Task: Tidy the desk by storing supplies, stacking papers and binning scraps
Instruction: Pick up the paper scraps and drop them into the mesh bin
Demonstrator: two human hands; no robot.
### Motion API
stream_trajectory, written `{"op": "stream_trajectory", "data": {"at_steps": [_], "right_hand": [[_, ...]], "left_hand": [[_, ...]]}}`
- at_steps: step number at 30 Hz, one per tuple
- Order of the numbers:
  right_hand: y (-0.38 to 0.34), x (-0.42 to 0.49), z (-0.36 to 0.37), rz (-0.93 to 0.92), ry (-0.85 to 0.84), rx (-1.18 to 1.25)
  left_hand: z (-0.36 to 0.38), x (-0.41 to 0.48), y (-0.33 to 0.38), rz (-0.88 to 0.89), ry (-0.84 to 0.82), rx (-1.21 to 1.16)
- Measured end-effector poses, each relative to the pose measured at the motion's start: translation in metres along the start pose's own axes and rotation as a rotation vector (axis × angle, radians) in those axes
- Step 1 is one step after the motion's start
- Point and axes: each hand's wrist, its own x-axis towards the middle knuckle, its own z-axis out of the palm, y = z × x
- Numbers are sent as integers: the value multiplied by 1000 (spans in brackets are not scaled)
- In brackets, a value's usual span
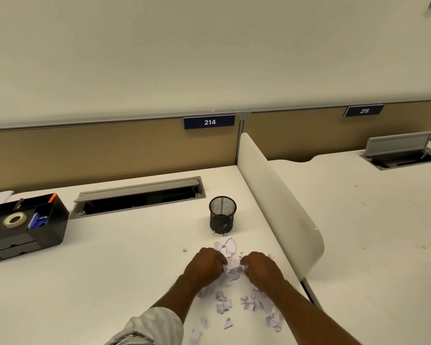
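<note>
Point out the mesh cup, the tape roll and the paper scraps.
mesh cup (222,217): head view, front of its mesh wall.
tape roll (12,224): head view, near side of the ring.
paper scraps (230,246): head view, large piece at the pile's far end.

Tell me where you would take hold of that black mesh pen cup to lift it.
Grip the mesh pen cup round its side wall, coming from the near side. It stands upright, round and slim, so one hand should span it; the divider panel is close on its right, and paper scraps lie at its near foot.
</note>
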Motion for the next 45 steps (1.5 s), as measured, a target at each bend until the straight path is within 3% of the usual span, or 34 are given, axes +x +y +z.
{"op": "stream_trajectory", "data": {"at_steps": [3,13,27,45], "right_hand": [[-1,1,-1,6,-24,27],[4,0,0,-14,-9,63],[18,13,5,-50,4,43],[25,17,12,-67,13,82]], "left_hand": [[-22,9,3,28,-3,-39],[-97,58,39,24,232,-81],[-96,123,64,34,91,422],[-80,145,54,59,49,396]]}}
